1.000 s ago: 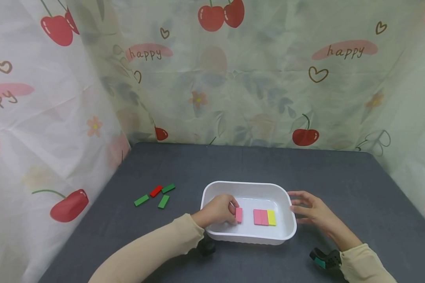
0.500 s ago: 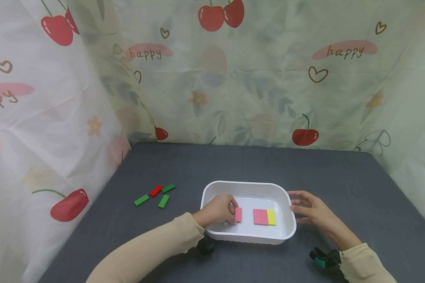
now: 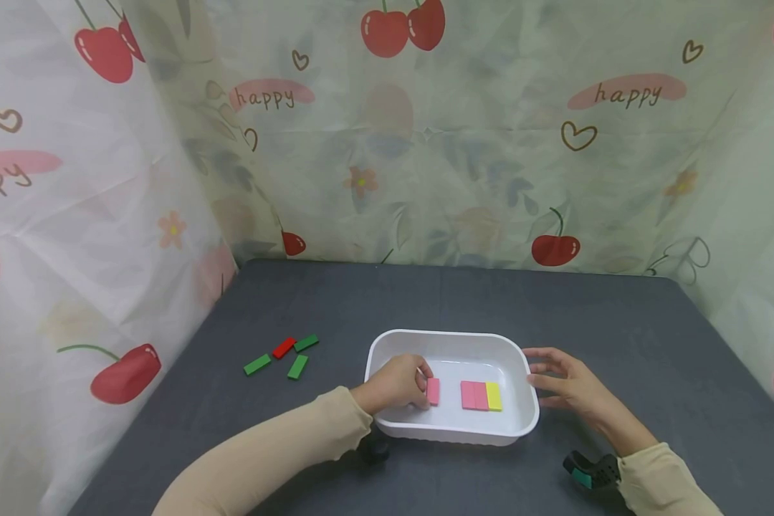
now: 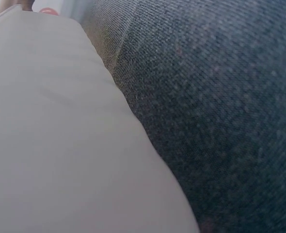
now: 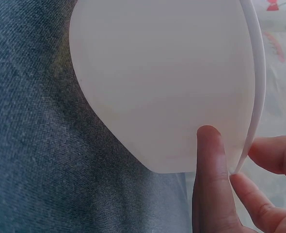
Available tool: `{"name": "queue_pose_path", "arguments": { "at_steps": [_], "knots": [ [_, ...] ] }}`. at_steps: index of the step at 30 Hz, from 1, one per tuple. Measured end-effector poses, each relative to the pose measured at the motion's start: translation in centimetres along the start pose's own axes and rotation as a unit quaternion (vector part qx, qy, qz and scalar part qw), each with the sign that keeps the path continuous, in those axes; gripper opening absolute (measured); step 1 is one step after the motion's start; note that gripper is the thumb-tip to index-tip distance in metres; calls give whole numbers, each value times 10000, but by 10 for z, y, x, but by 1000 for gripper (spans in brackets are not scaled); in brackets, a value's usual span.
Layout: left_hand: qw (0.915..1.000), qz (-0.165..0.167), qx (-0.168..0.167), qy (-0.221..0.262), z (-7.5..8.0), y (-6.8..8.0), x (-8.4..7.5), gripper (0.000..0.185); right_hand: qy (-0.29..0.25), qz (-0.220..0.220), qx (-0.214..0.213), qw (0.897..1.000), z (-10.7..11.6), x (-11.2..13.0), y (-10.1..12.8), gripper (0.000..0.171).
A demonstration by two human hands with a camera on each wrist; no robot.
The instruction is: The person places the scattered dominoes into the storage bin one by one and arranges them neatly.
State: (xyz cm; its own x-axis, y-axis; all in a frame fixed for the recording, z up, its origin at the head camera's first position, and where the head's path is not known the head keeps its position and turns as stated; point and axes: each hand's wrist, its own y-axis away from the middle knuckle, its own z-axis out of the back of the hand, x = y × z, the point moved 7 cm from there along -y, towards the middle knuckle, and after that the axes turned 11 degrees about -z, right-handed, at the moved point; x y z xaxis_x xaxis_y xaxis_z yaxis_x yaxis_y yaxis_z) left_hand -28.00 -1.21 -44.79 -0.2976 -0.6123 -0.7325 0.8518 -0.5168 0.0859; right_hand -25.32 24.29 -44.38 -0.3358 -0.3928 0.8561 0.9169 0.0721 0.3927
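Note:
A white tray (image 3: 451, 338) sits on the dark grey table. Inside it my left hand (image 3: 400, 383) pinches a pink block (image 3: 433, 391) that stands on the tray floor. To its right lie two pink blocks (image 3: 474, 395) and a yellow block (image 3: 494, 396), side by side and touching. My right hand (image 3: 564, 383) rests with straight fingers against the tray's right rim; in the right wrist view the thumb (image 5: 208, 160) presses the tray's outer wall (image 5: 162, 77). The left wrist view shows only the tray's side (image 4: 51, 145) and the table cloth.
Three green blocks (image 3: 298, 367) and a red block (image 3: 284, 347) lie loose on the table left of the tray. Cherry-print curtains close the table on the left, back and right. Dark table surface (image 3: 619, 315) spreads behind and right of the tray.
The pink block in my left hand has shifted very slightly left and up in the tray. My right hand has stayed at the rim.

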Motion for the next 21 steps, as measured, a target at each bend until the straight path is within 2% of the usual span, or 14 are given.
{"name": "queue_pose_path", "arguments": {
  "at_steps": [21],
  "knots": [
    [9998,-64,-5,-197,-1,-1,1,34,-21,47,25,10000,0,-1,0,65]
  ]
}}
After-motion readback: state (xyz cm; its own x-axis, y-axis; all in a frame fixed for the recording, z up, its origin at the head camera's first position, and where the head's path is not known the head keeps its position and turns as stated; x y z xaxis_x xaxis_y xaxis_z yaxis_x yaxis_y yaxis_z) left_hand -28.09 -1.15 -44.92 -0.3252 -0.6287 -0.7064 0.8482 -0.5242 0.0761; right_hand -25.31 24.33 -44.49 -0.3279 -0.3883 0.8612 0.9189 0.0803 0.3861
